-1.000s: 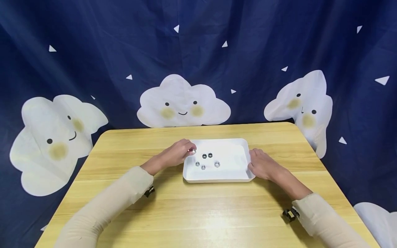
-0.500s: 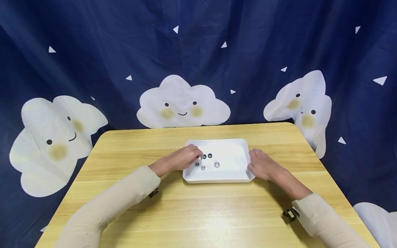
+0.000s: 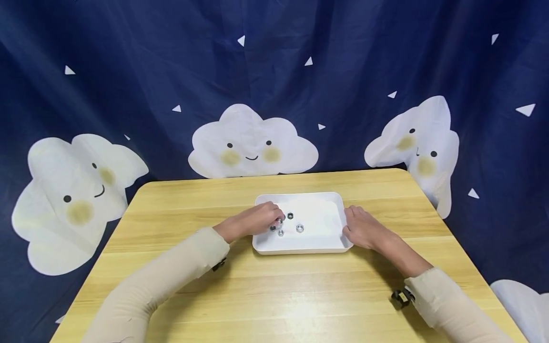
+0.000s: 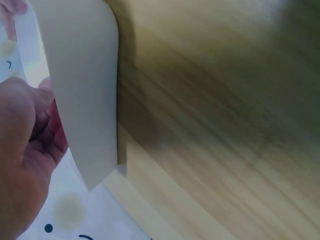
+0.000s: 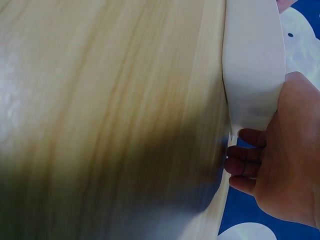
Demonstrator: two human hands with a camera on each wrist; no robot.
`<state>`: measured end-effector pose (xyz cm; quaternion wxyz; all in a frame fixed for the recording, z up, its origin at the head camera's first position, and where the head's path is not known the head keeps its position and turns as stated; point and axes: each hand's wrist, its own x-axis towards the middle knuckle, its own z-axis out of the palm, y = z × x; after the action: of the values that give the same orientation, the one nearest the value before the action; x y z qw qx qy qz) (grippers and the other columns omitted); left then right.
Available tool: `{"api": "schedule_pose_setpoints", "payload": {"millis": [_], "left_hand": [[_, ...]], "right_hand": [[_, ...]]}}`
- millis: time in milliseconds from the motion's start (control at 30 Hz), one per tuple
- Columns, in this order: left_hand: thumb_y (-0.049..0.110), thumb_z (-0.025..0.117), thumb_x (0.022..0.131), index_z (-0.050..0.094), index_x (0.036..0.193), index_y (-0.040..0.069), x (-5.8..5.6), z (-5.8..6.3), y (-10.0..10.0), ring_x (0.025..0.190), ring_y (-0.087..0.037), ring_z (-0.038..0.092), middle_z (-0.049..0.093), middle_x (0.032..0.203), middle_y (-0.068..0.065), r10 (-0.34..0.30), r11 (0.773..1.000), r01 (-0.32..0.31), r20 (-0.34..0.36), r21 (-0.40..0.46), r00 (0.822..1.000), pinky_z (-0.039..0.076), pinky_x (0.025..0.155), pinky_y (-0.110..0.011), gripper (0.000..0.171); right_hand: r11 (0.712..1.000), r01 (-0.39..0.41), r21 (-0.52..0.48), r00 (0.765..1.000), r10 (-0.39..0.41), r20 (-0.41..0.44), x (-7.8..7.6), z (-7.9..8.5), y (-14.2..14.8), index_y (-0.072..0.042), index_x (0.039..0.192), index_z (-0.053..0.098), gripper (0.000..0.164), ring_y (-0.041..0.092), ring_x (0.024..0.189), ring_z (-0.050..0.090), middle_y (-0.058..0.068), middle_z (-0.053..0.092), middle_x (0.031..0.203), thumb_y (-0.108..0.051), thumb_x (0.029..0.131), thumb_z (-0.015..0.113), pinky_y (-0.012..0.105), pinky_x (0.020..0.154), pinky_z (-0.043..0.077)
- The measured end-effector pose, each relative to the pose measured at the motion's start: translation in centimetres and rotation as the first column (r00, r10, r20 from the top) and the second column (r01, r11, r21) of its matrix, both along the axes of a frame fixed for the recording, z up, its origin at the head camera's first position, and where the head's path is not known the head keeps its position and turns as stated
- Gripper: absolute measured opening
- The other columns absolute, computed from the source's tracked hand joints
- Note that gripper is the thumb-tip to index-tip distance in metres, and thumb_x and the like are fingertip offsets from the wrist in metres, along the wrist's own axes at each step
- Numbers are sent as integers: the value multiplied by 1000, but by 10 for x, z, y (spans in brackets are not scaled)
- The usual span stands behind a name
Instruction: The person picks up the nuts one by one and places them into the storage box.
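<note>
A shallow white tray (image 3: 326, 238) lies on the table with several metal hex nuts in it. My left hand (image 3: 260, 218) reaches over its left rim, and its fingertips pinch a silver nut (image 3: 279, 221). Close under those fingers is another nut (image 3: 272, 228). Farther right lie a dark nut (image 3: 290, 216), a small silver nut (image 3: 280, 233) and a larger silver nut (image 3: 299, 228). My right hand (image 3: 364, 227) grips the tray's right rim. In the left wrist view the tray wall (image 4: 85, 90) hides the left fingertips. Curled right fingers (image 5: 245, 167) show by the wall in the right wrist view.
The light wooden table (image 3: 274, 295) extends around the tray on all sides. Behind it hangs a dark blue curtain (image 3: 283, 62) with white cloud prints.
My left hand has moved right from the tray's left edge, carrying the silver nut toward the other nuts. The right hand and tray have stayed put.
</note>
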<state>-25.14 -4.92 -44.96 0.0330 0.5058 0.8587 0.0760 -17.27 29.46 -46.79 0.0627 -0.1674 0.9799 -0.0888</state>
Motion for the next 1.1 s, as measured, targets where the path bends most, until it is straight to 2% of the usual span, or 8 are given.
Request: {"api": "schedule_pose_setpoints", "payload": {"millis": [167, 433, 667, 900, 1100], "left_hand": [[6, 64, 101, 75, 115, 4, 0, 0, 4, 103, -23, 70, 77, 110, -10, -4, 999, 4, -8, -42, 1000, 57, 97, -33, 18], [7, 66, 100, 75, 101, 9, 0, -4, 5, 87, -17, 66, 73, 93, -3, -52, 995, 50, -29, -84, 998, 56, 85, -30, 9], [8, 67, 99, 75, 98, 10, -2, -6, 7, 85, -16, 65, 72, 90, -2, -41, 995, 39, -28, -94, 999, 55, 84, -30, 9], [10, 63, 102, 75, 98, 11, -3, -3, 12, 91, -18, 64, 72, 95, -3, -7, 991, 7, 2, -130, 1000, 55, 90, -32, 13], [9, 64, 100, 76, 100, 11, -2, -2, 16, 93, -18, 66, 74, 97, -4, -23, 988, 20, -15, -153, 1000, 56, 91, -32, 12]], "right_hand": [[1000, 5, -9, 1000, -5, -6, 0, -1, -1, 20, 145, 37, 59, 47, 133, 46, 35, 47, 144, -19, 101, 42, 60, 116, 39], [1000, 10, -18, 1000, -10, 0, 3, -2, -2, 20, 144, 38, 57, 47, 133, 47, 36, 48, 143, -18, 101, 42, 60, 115, 39], [1000, 8, -18, 1000, -8, -15, 3, -1, -2, 19, 144, 38, 58, 48, 133, 47, 35, 48, 142, -18, 100, 42, 60, 115, 39], [1000, 12, -20, 1000, -12, -11, 2, -1, -1, 19, 145, 38, 58, 48, 134, 47, 35, 48, 143, -18, 100, 42, 60, 116, 39], [1000, 7, -11, 1000, -8, -19, 1, -1, -1, 18, 143, 39, 56, 46, 130, 49, 33, 50, 139, -18, 100, 42, 60, 113, 40]]}}
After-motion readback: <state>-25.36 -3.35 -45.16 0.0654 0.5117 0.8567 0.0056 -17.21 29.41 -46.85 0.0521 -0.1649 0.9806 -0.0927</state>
